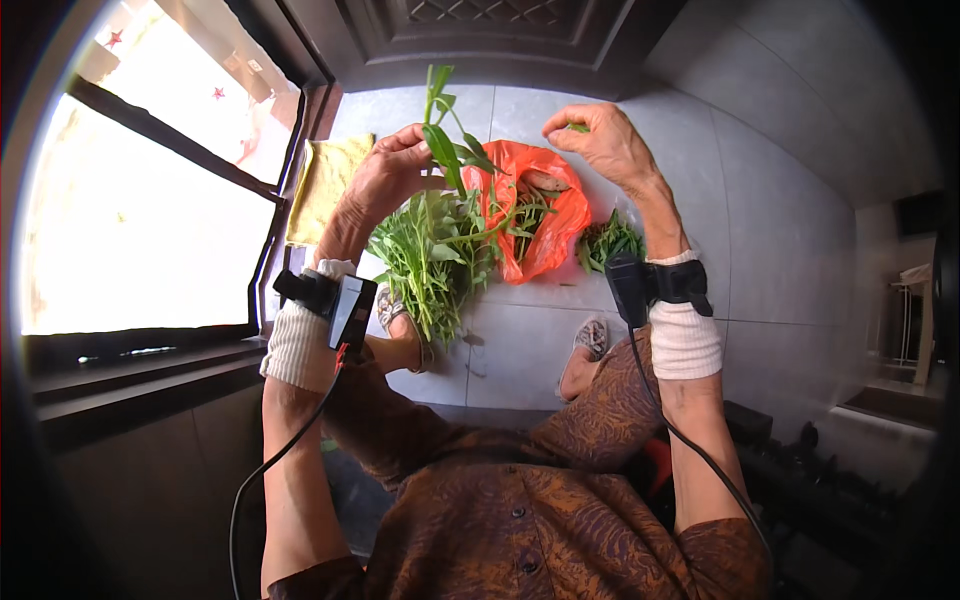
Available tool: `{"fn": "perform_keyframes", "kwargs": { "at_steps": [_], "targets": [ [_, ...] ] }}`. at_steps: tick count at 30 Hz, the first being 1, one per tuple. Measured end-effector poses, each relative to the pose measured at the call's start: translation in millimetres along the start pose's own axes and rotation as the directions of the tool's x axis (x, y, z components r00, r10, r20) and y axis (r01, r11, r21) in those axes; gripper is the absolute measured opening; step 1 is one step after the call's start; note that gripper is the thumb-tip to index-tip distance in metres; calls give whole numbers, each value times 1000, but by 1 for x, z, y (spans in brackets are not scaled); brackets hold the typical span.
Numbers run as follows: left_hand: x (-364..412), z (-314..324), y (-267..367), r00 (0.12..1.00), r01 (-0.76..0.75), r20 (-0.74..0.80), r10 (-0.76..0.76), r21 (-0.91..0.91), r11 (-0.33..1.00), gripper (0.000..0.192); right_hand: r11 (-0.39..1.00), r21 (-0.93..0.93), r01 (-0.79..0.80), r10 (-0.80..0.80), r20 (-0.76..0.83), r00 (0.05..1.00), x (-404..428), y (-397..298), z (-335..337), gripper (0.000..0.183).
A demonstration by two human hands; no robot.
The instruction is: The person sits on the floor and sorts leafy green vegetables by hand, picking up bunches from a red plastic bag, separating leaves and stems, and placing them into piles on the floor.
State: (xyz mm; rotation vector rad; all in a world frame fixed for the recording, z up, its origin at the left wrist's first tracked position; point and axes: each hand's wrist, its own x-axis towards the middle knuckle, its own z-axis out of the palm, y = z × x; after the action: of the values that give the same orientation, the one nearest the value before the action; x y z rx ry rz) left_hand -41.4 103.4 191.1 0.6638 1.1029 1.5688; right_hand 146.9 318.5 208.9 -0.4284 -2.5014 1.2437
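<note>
My left hand (394, 169) pinches a leafy green stem (444, 146) upright above a large heap of leafy greens (424, 255) on the tiled floor. To the right of that heap lies a crumpled red plastic bag (559, 240), its mouth open, with stems and leaves inside. My right hand (600, 142) is raised beyond the bag's right side, thumb and fingertips closed on a small piece of green leaf (578, 127). Nearer me, below that hand, a smaller pile of greens (611, 240) rests on the floor.
A yellow cloth (326, 187) lies by the glazed door frame (259, 184) on the left. Across the far side stands a dark panelled door (487, 45). My two feet, in patterned shoes (592, 337), are on the grey floor tiles (660, 300) near the greens.
</note>
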Motion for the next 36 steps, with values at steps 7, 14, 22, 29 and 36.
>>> {"fn": "perform_keyframes", "kwargs": {
  "at_steps": [7, 14, 22, 29, 36],
  "targets": [
    [4, -15, 7, 985, -166, 29, 173, -149, 975, 21, 997, 44, -68, 55, 254, 966, 1, 36, 40, 23],
    [13, -7, 6, 954, -220, 120, 274, -339, 915, 21, 492, 717, -493, 348, 357, 867, -6, 13, 72, 21],
    [14, 3, 0, 931, -140, -358, 66, -185, 973, 17, 492, 838, -234, 177, 167, 970, -7, -22, 59, 17],
    [14, 13, -17, 906, 157, -401, -137, 16, 988, 47, 643, 752, -141, 126, 77, 989, -11, -46, 62, 12],
    [9, 41, 1, 927, 106, -325, 189, 709, 698, 50, 652, 757, -46, 152, -70, 986, -7, -53, 63, 17]
  ]
}}
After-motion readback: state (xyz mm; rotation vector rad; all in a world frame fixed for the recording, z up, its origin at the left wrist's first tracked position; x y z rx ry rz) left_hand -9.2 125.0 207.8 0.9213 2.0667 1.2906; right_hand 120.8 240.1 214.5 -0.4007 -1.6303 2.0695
